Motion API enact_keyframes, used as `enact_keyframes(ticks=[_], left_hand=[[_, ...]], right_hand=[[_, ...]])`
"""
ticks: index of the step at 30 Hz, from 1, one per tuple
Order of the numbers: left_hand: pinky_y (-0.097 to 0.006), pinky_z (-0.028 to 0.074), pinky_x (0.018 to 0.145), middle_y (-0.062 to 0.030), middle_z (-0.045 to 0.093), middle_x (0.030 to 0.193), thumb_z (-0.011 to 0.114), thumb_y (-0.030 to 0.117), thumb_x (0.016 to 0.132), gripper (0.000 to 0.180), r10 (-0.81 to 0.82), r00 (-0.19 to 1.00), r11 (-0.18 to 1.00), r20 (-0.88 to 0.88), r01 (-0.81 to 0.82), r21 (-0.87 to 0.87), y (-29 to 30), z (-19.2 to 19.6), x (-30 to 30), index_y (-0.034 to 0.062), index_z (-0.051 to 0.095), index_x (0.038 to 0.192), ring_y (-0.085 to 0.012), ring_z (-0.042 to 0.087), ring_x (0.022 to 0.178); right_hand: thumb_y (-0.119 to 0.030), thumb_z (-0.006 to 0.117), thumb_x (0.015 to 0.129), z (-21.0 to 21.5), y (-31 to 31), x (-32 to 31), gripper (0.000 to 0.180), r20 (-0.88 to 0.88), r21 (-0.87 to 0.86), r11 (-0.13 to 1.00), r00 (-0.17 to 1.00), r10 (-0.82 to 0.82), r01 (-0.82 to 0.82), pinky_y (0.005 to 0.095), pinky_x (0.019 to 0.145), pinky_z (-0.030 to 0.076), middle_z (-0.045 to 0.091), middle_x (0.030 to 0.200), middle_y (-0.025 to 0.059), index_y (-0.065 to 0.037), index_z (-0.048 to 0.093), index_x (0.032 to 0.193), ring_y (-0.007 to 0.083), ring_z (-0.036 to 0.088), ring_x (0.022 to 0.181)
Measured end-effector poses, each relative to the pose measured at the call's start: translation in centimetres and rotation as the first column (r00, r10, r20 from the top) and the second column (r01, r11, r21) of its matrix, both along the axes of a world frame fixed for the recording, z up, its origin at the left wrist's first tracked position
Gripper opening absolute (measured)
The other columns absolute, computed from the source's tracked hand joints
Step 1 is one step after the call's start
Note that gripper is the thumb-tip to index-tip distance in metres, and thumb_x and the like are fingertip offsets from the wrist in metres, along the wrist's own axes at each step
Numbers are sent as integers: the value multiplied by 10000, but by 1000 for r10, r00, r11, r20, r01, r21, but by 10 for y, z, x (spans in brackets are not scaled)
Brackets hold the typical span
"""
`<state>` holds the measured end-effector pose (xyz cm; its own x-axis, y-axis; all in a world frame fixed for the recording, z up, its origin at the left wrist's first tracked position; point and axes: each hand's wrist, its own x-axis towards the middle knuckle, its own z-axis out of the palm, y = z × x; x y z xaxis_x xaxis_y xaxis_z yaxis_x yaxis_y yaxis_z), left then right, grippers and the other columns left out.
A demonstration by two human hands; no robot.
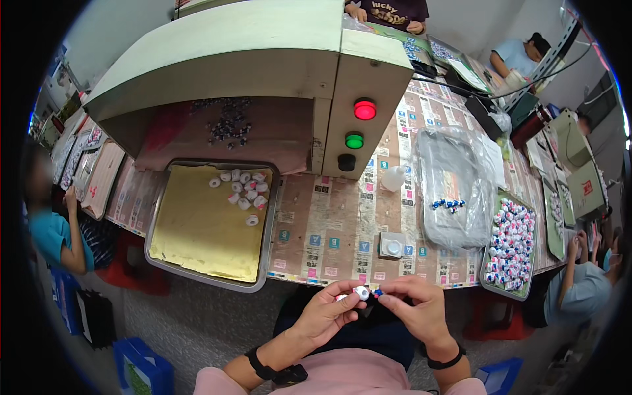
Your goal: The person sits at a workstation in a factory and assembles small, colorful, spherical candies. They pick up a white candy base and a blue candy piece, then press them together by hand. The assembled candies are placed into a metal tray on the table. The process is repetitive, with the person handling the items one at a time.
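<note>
My left hand (327,309) holds a small white round part (361,292) between thumb and fingers, in front of the table edge. My right hand (416,305) pinches a tiny blue piece (378,292) against the white part. Both hands meet over my lap. A metal tray (266,220) with a yellow liner holds several white round parts (242,187) near its far edge. On the right, another tray (486,276) is full of white, pink and blue pieces (510,243). A few small blue pieces (447,205) lie on a clear plastic bag (454,178).
A beige machine (263,52) with a red light (365,109), green light (354,140) and black button (346,162) stands behind the tray. A small white square holder (392,245) and a white bottle (394,178) sit on the table. Other people sit left, right and at the back.
</note>
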<state>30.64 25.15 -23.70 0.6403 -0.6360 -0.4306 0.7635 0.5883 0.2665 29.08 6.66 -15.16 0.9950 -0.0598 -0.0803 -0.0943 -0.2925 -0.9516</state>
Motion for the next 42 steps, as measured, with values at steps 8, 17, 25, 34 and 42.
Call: enact_keyframes(ticks=[8,17,25,34,42], left_hand=[[-202,541,653,-63,621,971,639,44,878,290,-32,998,996,57,27,84,-7,6,-1,14,565,1157,-132,638,862],[-215,541,648,-105,656,955,681,58,852,241,-56,977,954,206,-8,299,-6,24,-1,-15,628,1075,-137,650,786],[-228,568,633,-124,656,963,687,50,844,255,-68,972,943,225,-12,333,1,30,2,-22,630,1082,-147,662,752],[-242,564,561,-139,648,905,682,-25,816,237,-120,896,848,429,-132,513,-3,45,2,-45,652,1050,-168,657,652],[-252,573,537,-157,648,883,697,-43,796,262,-226,936,908,268,104,405,-49,22,-13,-48,652,1054,-199,667,633]], right_hand=[[-9,757,740,-9,-2,-4,182,0,14,999,999,48,-48,211,643,467,668,854,76,-18,724,919,102,597,742],[36,767,704,-23,-4,-8,191,107,7,997,991,80,-81,232,637,490,658,822,76,-36,724,876,131,626,726],[13,765,716,-15,-6,0,183,95,15,987,982,161,-163,244,641,501,667,875,77,-37,719,886,140,633,750],[4,742,726,-14,-4,-11,150,239,-97,990,964,119,-98,287,707,504,683,824,75,-27,712,870,190,640,802],[-34,716,781,-18,-64,-40,105,86,59,984,983,161,-167,285,742,502,674,896,67,-29,711,885,172,635,852]])
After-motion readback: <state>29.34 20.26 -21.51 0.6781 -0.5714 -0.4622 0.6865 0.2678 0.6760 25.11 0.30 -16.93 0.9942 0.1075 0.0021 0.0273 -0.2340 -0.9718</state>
